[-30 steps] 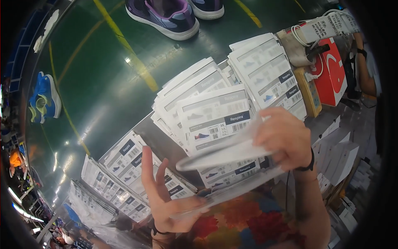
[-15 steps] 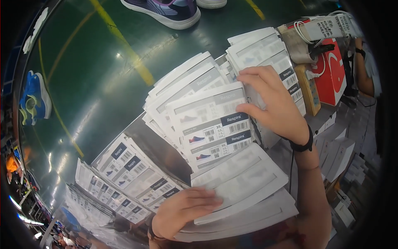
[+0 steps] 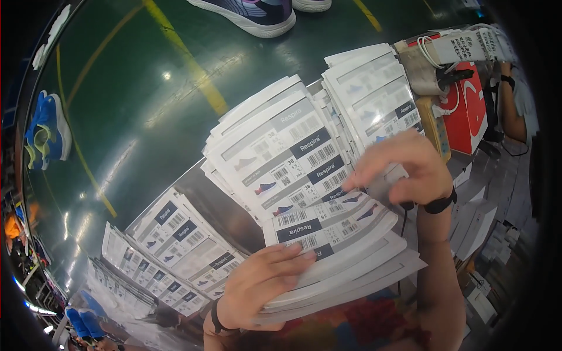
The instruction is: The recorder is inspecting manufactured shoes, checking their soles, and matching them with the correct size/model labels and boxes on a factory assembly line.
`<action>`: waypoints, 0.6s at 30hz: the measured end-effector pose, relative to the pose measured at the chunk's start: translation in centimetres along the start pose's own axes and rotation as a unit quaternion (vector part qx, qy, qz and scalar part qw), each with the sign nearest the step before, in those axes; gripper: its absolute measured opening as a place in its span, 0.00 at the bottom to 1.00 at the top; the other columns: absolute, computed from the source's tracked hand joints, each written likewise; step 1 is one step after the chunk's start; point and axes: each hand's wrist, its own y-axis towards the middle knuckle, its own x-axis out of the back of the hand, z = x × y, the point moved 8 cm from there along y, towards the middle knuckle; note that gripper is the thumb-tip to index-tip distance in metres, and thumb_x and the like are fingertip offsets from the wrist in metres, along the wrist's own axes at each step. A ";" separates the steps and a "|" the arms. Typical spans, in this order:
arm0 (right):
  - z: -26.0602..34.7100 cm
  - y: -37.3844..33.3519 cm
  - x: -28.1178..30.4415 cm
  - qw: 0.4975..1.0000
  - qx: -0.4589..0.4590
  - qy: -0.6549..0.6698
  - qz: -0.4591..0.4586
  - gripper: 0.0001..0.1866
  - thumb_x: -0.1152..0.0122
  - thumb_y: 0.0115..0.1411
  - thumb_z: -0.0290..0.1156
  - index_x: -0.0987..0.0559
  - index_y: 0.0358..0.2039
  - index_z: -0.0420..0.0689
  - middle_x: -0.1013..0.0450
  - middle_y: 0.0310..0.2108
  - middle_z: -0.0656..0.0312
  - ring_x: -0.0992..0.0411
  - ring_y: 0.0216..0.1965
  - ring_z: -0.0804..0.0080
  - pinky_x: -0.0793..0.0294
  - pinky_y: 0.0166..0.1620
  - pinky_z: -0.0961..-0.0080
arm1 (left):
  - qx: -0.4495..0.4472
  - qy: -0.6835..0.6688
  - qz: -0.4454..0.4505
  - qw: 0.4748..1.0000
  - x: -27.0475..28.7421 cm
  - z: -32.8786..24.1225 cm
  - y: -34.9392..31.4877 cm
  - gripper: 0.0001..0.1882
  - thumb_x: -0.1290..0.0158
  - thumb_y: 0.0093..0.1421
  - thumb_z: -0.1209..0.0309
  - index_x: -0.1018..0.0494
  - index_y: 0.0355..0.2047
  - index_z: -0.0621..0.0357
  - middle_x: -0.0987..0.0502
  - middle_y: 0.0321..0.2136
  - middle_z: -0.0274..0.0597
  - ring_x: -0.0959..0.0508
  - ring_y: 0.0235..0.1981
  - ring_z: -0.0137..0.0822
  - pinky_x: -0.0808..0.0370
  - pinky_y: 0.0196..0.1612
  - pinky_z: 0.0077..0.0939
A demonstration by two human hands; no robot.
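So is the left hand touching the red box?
No, the left hand is on the sheets, and the red box is off to the right.

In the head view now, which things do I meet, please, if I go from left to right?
Blue-and-yellow footwear, lower-left label sheets, left hand, right hand, red box, another person's arm.

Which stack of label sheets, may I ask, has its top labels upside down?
The lower-centre stack, under the left hand; readable labels on the other stacks aren't inverted.
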 end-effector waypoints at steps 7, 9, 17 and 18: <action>-0.9 5.9 0.3 0.866 0.078 -0.477 -0.128 0.17 0.36 0.54 0.26 0.24 0.45 0.41 0.27 0.43 0.53 0.31 0.51 0.53 0.30 0.51 0.66 | 0.036 0.035 0.036 0.998 -0.6 -0.1 0.4 0.19 0.39 0.54 0.65 0.26 0.41 0.66 0.20 0.44 0.56 0.24 0.52 0.58 0.27 0.53 0.47; 0.7 5.5 0.6 0.894 0.084 -0.424 -0.114 0.15 0.36 0.52 0.24 0.25 0.41 0.41 0.27 0.41 0.54 0.31 0.51 0.53 0.30 0.51 0.65 | 0.050 0.042 -0.003 0.998 0.1 0.0 0.5 0.19 0.39 0.54 0.65 0.26 0.42 0.64 0.19 0.42 0.53 0.26 0.55 0.58 0.28 0.55 0.46; 1.3 0.8 -1.9 0.991 0.074 0.086 0.069 0.05 0.40 0.50 0.17 0.20 0.28 0.39 0.20 0.30 0.50 0.19 0.32 0.55 0.18 0.37 0.68 | 0.086 -0.075 -0.159 0.981 1.3 3.2 -1.4 0.22 0.32 0.48 0.64 0.28 0.41 0.48 0.36 0.59 0.69 0.31 0.58 0.67 0.37 0.61 0.56; 1.1 0.7 -1.4 0.987 0.066 0.125 0.076 0.05 0.39 0.52 0.21 0.20 0.31 0.38 0.20 0.31 0.49 0.19 0.34 0.54 0.19 0.40 0.66 | 0.110 -0.080 -0.057 0.989 0.7 3.6 -0.7 0.23 0.32 0.47 0.64 0.28 0.41 0.52 0.30 0.55 0.67 0.28 0.56 0.63 0.33 0.59 0.53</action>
